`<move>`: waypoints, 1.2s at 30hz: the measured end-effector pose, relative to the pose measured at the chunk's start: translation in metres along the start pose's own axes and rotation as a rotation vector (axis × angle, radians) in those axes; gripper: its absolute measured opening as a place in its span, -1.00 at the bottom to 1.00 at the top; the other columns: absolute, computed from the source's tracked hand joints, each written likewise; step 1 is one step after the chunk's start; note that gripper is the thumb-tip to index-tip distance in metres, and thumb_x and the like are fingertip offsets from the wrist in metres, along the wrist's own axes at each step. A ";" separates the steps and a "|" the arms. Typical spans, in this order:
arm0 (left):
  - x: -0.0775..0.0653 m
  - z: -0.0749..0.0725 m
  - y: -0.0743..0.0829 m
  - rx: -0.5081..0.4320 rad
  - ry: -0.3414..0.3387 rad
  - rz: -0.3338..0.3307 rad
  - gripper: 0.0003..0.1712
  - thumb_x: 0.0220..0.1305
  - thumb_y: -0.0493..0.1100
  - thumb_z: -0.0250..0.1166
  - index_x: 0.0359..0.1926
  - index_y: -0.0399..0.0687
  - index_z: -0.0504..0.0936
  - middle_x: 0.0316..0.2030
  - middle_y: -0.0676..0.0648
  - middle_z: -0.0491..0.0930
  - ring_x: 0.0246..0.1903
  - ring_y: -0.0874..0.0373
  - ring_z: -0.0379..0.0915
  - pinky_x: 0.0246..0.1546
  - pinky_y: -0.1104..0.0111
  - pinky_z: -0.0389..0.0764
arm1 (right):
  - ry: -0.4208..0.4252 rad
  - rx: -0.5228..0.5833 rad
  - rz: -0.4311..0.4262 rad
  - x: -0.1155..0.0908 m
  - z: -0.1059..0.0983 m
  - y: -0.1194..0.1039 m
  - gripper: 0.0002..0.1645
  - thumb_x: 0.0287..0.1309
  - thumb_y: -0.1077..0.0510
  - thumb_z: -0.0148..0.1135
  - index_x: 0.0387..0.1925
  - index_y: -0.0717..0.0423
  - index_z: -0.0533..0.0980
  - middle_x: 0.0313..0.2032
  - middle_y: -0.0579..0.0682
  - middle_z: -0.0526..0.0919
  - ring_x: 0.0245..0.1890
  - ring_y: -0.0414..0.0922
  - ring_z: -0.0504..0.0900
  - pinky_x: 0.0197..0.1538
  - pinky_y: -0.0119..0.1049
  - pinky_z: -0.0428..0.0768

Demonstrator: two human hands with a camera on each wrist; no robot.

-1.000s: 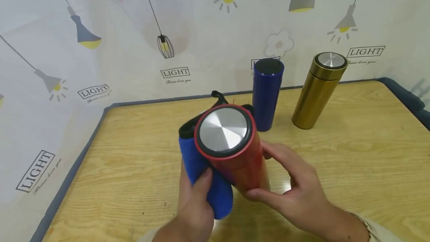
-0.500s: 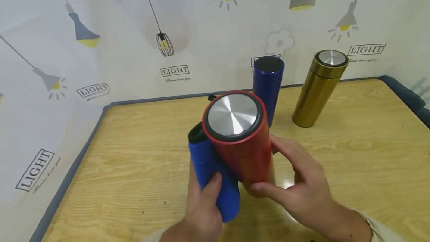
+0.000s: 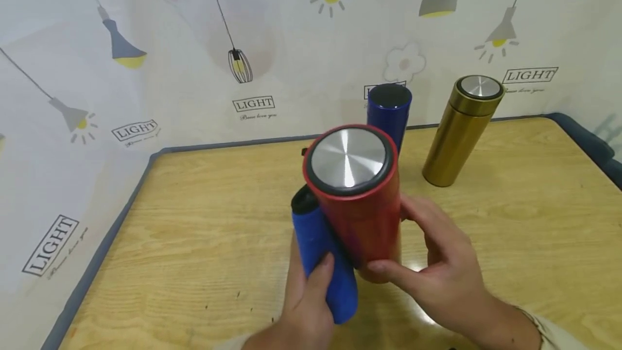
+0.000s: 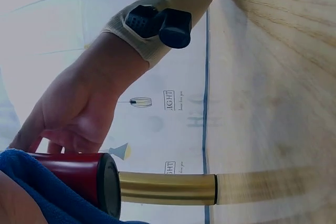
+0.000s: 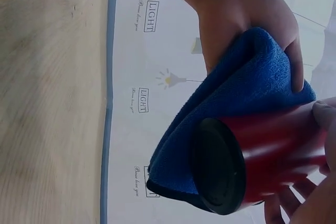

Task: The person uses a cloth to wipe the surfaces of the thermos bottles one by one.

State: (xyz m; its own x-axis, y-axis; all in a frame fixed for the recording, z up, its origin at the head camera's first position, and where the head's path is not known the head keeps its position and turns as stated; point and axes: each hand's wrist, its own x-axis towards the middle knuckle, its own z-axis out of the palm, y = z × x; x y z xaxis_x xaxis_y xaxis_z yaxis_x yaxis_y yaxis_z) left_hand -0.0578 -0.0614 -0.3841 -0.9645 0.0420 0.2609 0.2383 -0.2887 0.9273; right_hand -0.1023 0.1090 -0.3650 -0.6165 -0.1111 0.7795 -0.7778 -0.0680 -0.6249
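Observation:
My right hand (image 3: 447, 269) grips a red thermos (image 3: 366, 226) low on its side, thumb in front. The silver disc on its lid faces up toward the head camera. A folded blue cloth (image 3: 340, 288) lies in my left hand (image 3: 308, 309), whose thumb clamps it against the thermos's left side. In the right wrist view the cloth (image 5: 236, 98) wraps along the thermos wall, its dark-edged corner hanging past the black base (image 5: 218, 166). That base is held above the table. The left fingers behind the cloth are mostly hidden.
A blue thermos (image 3: 389, 112) stands behind the red one, partly covered by it. To its right stands a gold thermos (image 3: 457, 145) with a silver lid. The wooden table (image 3: 194, 231) ends at a wall covering (image 3: 194, 42) printed with lamps.
Both hands, with the red thermos and cloth, have shifted right and the thermos top has risen in view. It now hides more of the blue thermos. Both grips stay the same.

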 end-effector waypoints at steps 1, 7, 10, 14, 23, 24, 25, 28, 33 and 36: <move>0.000 0.000 -0.001 -0.005 0.028 -0.027 -0.25 0.47 -0.33 -0.14 0.58 -0.08 -0.16 0.52 -0.20 0.08 0.45 0.21 0.11 0.41 0.50 0.17 | -0.008 -0.016 0.016 -0.001 0.000 -0.001 -0.12 -0.06 0.08 0.57 0.19 0.53 0.43 0.13 0.02 0.62 0.12 -0.15 0.56 0.20 -0.43 0.51; 0.000 -0.008 -0.004 0.001 0.220 -0.061 -0.27 0.43 -0.30 -0.13 0.57 -0.04 -0.07 0.41 -0.14 0.29 0.32 0.25 0.29 0.29 0.50 0.34 | -0.078 -0.137 0.044 -0.004 0.002 0.000 -0.11 0.00 -0.06 0.51 0.23 0.43 0.45 0.13 0.02 0.63 0.09 -0.21 0.58 0.18 -0.47 0.52; 0.002 -0.013 -0.001 -0.018 0.265 0.011 -0.37 0.45 -0.31 -0.18 0.51 0.02 0.08 0.31 -0.02 0.42 0.25 0.24 0.38 0.26 0.45 0.41 | -0.118 -0.187 0.048 -0.006 0.004 0.001 -0.12 0.03 -0.12 0.48 0.24 0.36 0.46 0.12 0.02 0.64 0.11 -0.22 0.59 0.18 -0.47 0.53; 0.008 -0.017 0.008 -0.117 0.268 0.112 -0.45 0.47 -0.31 -0.20 0.39 0.17 0.25 0.25 0.05 0.47 0.23 0.19 0.41 0.27 0.39 0.44 | -0.150 -0.212 0.048 -0.009 0.006 0.003 -0.15 0.03 -0.13 0.47 0.23 0.31 0.49 0.09 0.03 0.65 0.11 -0.24 0.60 0.19 -0.48 0.53; 0.006 -0.017 0.004 -0.138 0.274 0.124 -0.47 0.47 -0.32 -0.19 0.37 0.14 0.27 0.22 0.05 0.49 0.19 0.19 0.46 0.23 0.39 0.48 | -0.136 -0.224 0.032 -0.010 0.006 0.003 -0.15 0.03 -0.14 0.48 0.22 0.33 0.50 0.08 0.04 0.65 0.11 -0.24 0.60 0.19 -0.47 0.52; 0.004 -0.016 0.002 -0.107 0.288 0.094 -0.47 0.46 -0.32 -0.18 0.38 0.10 0.26 0.21 0.05 0.50 0.17 0.20 0.47 0.21 0.40 0.49 | -0.130 -0.227 0.035 -0.010 0.006 0.003 -0.14 0.03 -0.15 0.47 0.22 0.34 0.49 0.09 0.03 0.65 0.12 -0.24 0.59 0.19 -0.48 0.52; 0.003 -0.015 0.000 -0.077 0.296 0.060 -0.45 0.46 -0.31 -0.16 0.41 0.09 0.22 0.23 0.05 0.49 0.17 0.22 0.46 0.21 0.41 0.48 | -0.122 -0.225 0.037 -0.010 0.005 0.002 -0.14 0.03 -0.15 0.47 0.22 0.35 0.49 0.10 0.03 0.65 0.12 -0.24 0.59 0.19 -0.48 0.52; -0.001 -0.013 -0.003 -0.019 0.271 0.001 -0.36 0.46 -0.29 -0.13 0.51 0.00 0.06 0.32 -0.04 0.40 0.24 0.24 0.40 0.25 0.45 0.42 | -0.089 -0.209 0.036 -0.008 0.004 0.002 -0.11 0.01 -0.13 0.49 0.21 0.40 0.48 0.12 0.02 0.65 0.11 -0.24 0.60 0.19 -0.48 0.53; -0.003 -0.004 -0.003 -0.026 0.120 0.066 -0.28 0.46 -0.32 -0.15 0.57 -0.05 -0.10 0.45 -0.15 0.23 0.40 0.21 0.22 0.38 0.49 0.25 | -0.030 -0.156 0.008 -0.005 0.001 0.004 -0.10 -0.04 -0.05 0.54 0.18 0.49 0.47 0.11 0.00 0.65 0.05 -0.21 0.59 0.15 -0.47 0.52; -0.003 0.000 0.002 -0.026 0.034 0.080 -0.28 0.48 -0.31 -0.17 0.58 -0.04 -0.14 0.48 -0.18 0.17 0.44 0.16 0.16 0.42 0.48 0.19 | -0.005 -0.155 0.022 -0.003 -0.002 0.003 -0.08 -0.04 -0.05 0.55 0.20 0.50 0.45 0.11 -0.03 0.64 0.02 -0.20 0.58 0.15 -0.48 0.52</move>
State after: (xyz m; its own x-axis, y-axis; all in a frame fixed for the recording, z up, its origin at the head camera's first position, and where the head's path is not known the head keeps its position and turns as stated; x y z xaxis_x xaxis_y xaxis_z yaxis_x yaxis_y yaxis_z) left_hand -0.0549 -0.0619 -0.3832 -0.9461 -0.0148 0.3237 0.3117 -0.3146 0.8966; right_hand -0.1032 0.1106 -0.3690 -0.6332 -0.1155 0.7653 -0.7740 0.0879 -0.6271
